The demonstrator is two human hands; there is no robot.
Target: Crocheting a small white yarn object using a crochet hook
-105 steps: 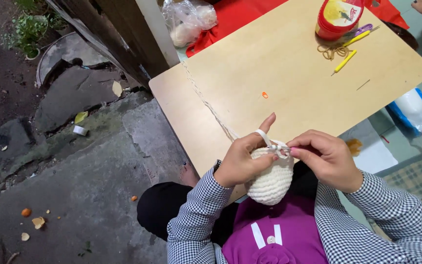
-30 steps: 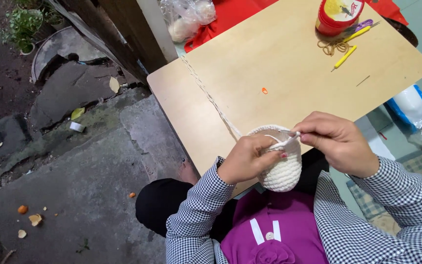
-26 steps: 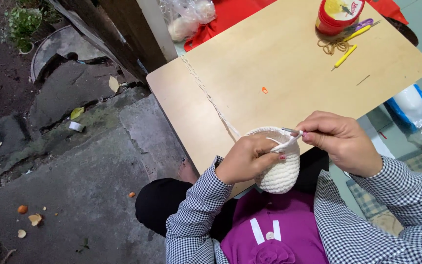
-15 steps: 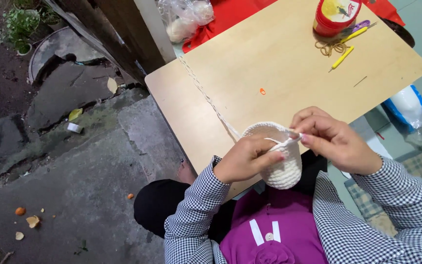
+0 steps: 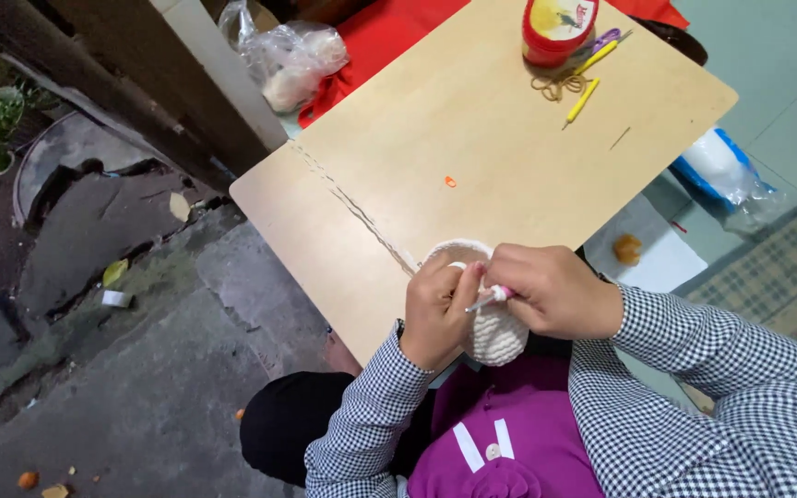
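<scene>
Cream yarn forms the one crocheted piece (image 5: pixel 491 327), a small rounded cup that is held at the near edge of the counter (image 5: pixel 472 157). It is gripped by the left hand (image 5: pixel 437 309), whose fingers are curled shut around its left side, thumb raised against the rim. A single crochet hook (image 5: pixel 489 297) with a pink grip is pinched in the closed fingers of the right hand (image 5: pixel 553 290), just right of the piece and touching it. One strand of yarn (image 5: pixel 352 205) is seen running from the left fingers away across the counter.

Well beyond the fingers, one round red tub (image 5: pixel 557 29) with a yellow lid is set at the far edge; its contents cannot be told. Beside it two yellow pens or hooks (image 5: pixel 583 98) and one purple-handled pair of scissors (image 5: pixel 607 39) are laid. One small orange marker (image 5: pixel 450 182) lies between tub and fingers. One clear plastic bag (image 5: pixel 295 61) holding pale balls is seen far left of the tub, and one blue-edged bag (image 5: pixel 718 171) with white filling lies right of the counter.
</scene>
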